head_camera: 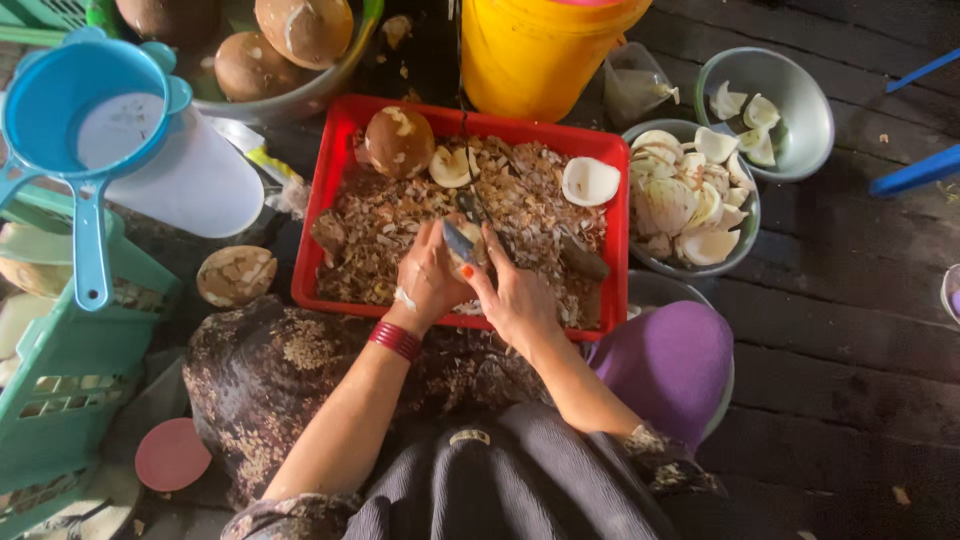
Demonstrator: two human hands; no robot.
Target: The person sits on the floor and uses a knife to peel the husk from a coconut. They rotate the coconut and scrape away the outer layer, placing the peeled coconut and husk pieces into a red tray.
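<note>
Over the near side of a red tray [330,200] full of brown shavings, my left hand [428,280] grips a piece of coconut [468,243]. My right hand [515,290] holds a small knife [458,240] against that piece. A red bangle is on my left wrist. In the tray lie a brown whole coconut [398,140], a small white piece [452,166] and a white half shell [590,181]. How much of the held piece is peeled is hidden by my fingers.
A metal bowl [742,245] of white coconut pieces stands right of the tray, a second bowl [800,100] behind it. A yellow bucket [535,55], a basin of brown coconuts [270,55], a blue strainer [85,120], a green crate [60,400] and a purple cushion [665,360] surround me.
</note>
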